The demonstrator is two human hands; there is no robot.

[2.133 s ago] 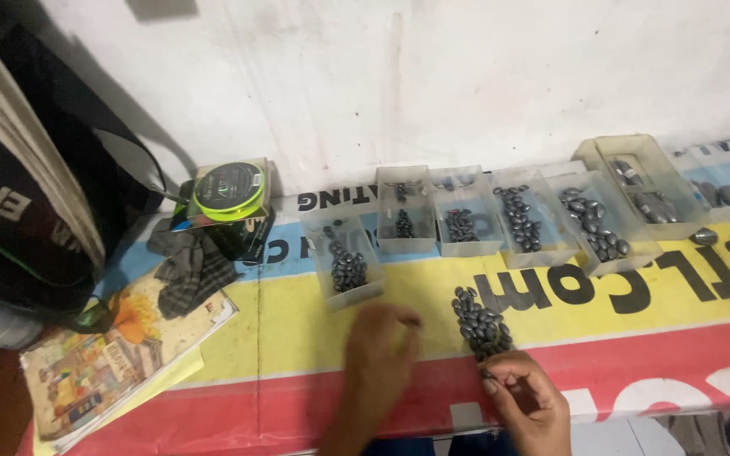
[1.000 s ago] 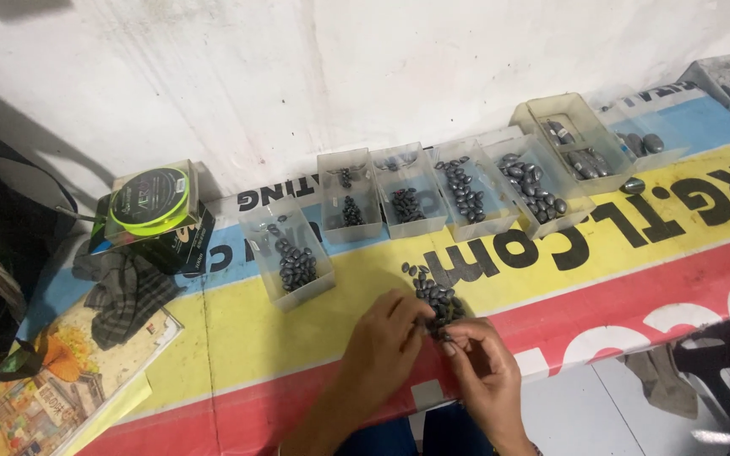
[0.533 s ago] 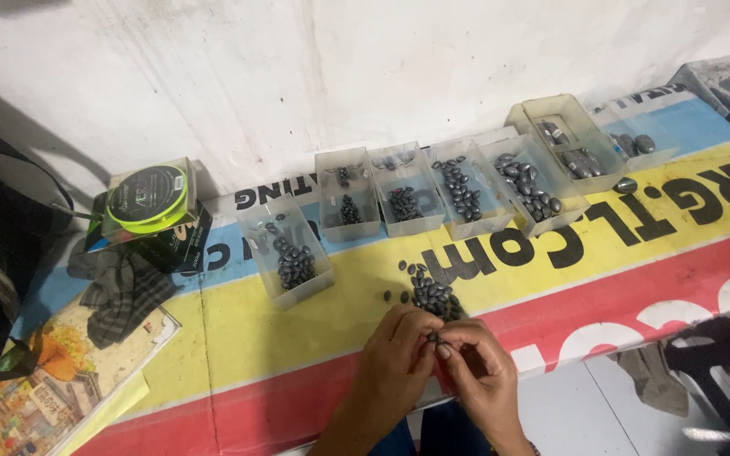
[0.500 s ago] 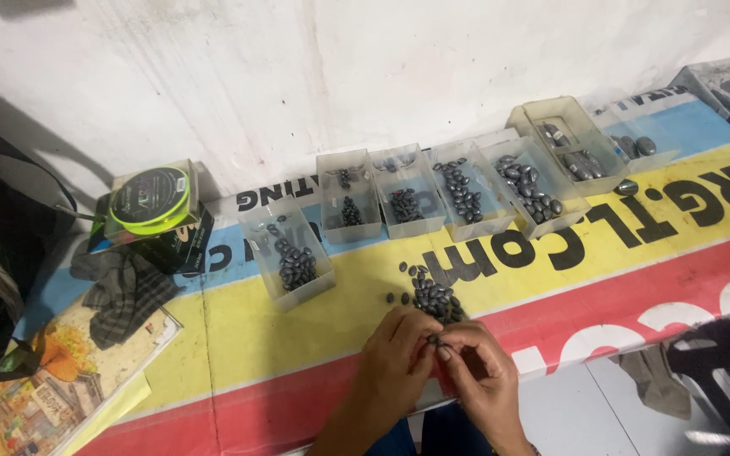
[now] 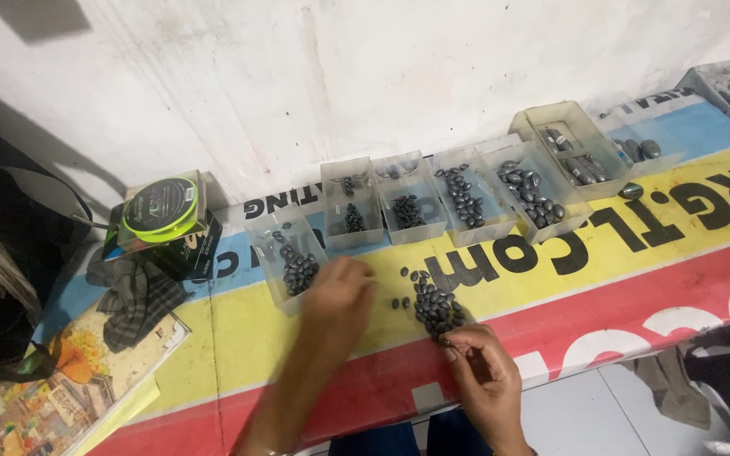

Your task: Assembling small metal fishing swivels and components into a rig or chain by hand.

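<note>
Your right hand (image 5: 485, 371) pinched a small dark bead from the near edge of the loose pile of beads (image 5: 434, 306), which lay on the yellow band of the desk (image 5: 635, 253). Your left hand (image 5: 337, 295) reached, blurred, toward the nearest clear box (image 5: 287, 255); I could not tell whether its fingers held anything. Judged from this, you were sorting beads from the pile into boxes, and the next move called for matching the pinched bead to a box with beads like it. Beyond the pile stood a row of clear boxes (image 5: 458, 196) against the white wall, each with dark beads. Left of them sat a small case with a lime-green spool of line (image 5: 162, 211), then a dark checked cloth (image 5: 135, 295) and a colourful printed booklet (image 5: 61, 388). The desk's cover was a banner in blue, yellow and red bands with large black lettering.
</note>
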